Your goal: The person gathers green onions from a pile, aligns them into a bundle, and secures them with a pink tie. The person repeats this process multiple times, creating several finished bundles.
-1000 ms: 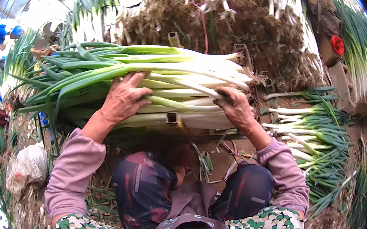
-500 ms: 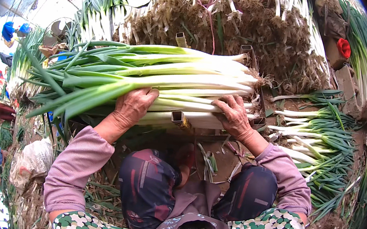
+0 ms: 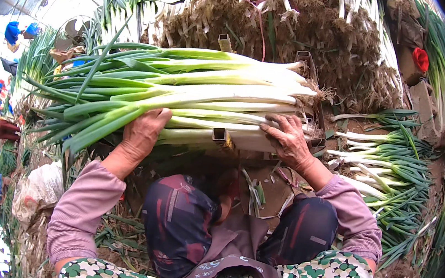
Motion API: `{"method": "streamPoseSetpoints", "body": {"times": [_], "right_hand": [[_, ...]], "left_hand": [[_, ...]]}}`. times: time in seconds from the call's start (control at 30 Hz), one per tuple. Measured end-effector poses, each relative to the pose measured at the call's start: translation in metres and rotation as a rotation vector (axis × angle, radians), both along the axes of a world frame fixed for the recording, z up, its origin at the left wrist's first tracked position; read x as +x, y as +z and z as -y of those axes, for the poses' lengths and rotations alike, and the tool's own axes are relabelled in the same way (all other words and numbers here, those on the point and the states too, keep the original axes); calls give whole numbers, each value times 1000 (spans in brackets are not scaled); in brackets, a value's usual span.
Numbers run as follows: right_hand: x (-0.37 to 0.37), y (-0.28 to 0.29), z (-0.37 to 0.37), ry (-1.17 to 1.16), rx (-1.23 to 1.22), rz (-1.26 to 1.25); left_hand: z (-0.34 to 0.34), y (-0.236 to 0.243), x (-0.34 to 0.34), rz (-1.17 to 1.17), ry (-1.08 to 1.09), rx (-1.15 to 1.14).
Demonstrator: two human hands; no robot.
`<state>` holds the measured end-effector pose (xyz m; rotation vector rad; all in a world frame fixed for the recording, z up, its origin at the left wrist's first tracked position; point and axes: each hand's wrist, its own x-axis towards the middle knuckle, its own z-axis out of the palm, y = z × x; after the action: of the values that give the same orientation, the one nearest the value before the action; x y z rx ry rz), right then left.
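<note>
A thick pile of long green onions (image 3: 222,92) lies crosswise in front of me, green leaves to the left, white stems and roots to the right. It rests in a low rack with square metal tube posts (image 3: 219,135). My left hand (image 3: 142,133) is closed round the near side where white turns to green; its thumb shows on top and its fingers are hidden beneath the leaves. My right hand (image 3: 288,140) has its fingers bent over the near white stems, close to the root ends.
Behind the rack stands a large stack of green onions with earthy roots (image 3: 349,60). Loose green onions (image 3: 391,171) lie on the ground at right. A white plastic bag (image 3: 39,190) is at left, and a red object (image 3: 420,60) at far right.
My left hand has slid left along the pile toward the leaves. My right hand has shifted slightly right, still at the root end. The leaves at left have moved a little.
</note>
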<state>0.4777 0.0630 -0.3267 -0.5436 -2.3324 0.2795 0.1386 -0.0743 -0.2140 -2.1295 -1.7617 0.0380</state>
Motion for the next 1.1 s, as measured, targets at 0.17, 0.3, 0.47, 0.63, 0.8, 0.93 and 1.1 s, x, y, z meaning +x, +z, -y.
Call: {"method": "streamPoseSetpoints", "body": {"times": [0.17, 0.3, 0.47, 0.63, 0.8, 0.93, 1.1], "right_hand": [[-17, 56, 0, -96, -1, -171], [-47, 35, -17, -65, -78, -14], [-50, 33, -29, 20, -137, -156], [-35, 53, -34, -96, -131, -236], [-25, 0, -41, -178, -175, -39], [-31, 8, -32, -212, -203, -13], [-22, 6, -20, -249, -137, 68]], "left_hand": [[11, -4, 2, -108, -52, -4], [23, -13, 4, -176, -40, -40], [27, -11, 9, 118, -103, -14], [18, -3, 4, 161, -111, -82], [16, 10, -2, 324, -67, -61], [41, 6, -7, 263, -2, 85], [26, 18, 10, 136, -6, 253]]}}
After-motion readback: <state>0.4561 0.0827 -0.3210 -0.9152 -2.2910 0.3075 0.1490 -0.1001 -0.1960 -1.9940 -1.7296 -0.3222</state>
